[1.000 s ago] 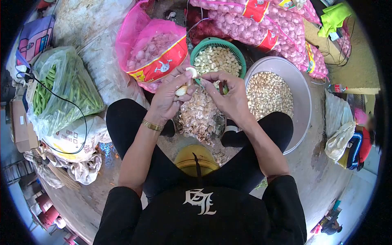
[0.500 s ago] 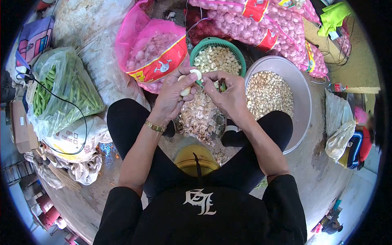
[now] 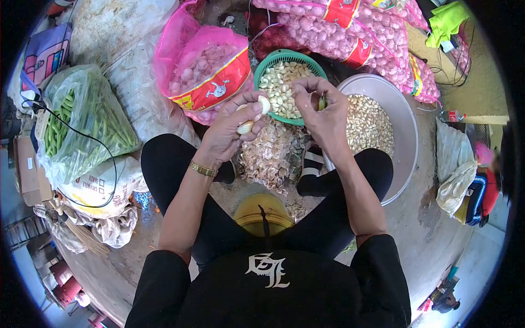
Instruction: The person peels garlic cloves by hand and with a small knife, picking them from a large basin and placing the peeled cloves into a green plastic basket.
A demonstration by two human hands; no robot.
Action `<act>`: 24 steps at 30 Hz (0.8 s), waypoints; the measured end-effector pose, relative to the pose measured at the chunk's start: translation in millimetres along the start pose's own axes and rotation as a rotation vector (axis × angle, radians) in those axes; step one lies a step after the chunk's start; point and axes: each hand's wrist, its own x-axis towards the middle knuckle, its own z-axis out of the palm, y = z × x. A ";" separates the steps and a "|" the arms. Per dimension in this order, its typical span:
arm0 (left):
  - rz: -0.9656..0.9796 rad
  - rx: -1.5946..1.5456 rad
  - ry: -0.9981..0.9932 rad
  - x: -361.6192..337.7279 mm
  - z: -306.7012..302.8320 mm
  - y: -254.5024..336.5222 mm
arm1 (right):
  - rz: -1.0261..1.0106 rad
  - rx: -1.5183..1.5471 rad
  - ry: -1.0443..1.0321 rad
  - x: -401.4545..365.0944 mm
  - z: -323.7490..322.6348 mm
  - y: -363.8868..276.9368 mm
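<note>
Several garlic cloves (image 3: 245, 127) are held in my left hand (image 3: 229, 128), one pale clove pinched at the fingertips. To its right, my right hand (image 3: 326, 117) is closed round a small object with a greenish part (image 3: 322, 103); what it is I cannot make out. Beyond my hands stands a green basket (image 3: 262, 64) of peeled cloves (image 3: 290, 76), partly covered by my right hand. Beside that hand is a wide pale basin (image 3: 406, 136) of unpeeled-looking cloves (image 3: 372, 128). Between my feet lies a heap of garlic skins (image 3: 268, 156).
An open pink mesh sack (image 3: 205, 65) of garlic is at the upper left, and more full sacks (image 3: 377, 44) at the upper right. A plastic bag of green beans (image 3: 98, 117) lies far left. A yellow container (image 3: 262, 213) sits between my legs.
My right hand has moved right and slightly up, away from my left hand. My left hand still holds the cloves and has barely shifted.
</note>
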 end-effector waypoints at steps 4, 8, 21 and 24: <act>0.005 -0.040 0.022 -2.9 2.8 4.2 | -0.068 -0.019 -0.140 -5.0 -5.5 -1.1; 0.025 -0.073 0.023 -1.8 -1.3 3.7 | -0.111 -0.254 -0.626 -17.5 -14.8 9.4; -0.044 0.008 -0.042 -4.3 2.0 2.9 | -0.320 0.031 -0.227 -14.6 4.6 2.4; -0.034 -0.011 -0.029 -4.4 2.4 2.7 | -0.332 0.020 -0.210 -18.5 6.8 0.3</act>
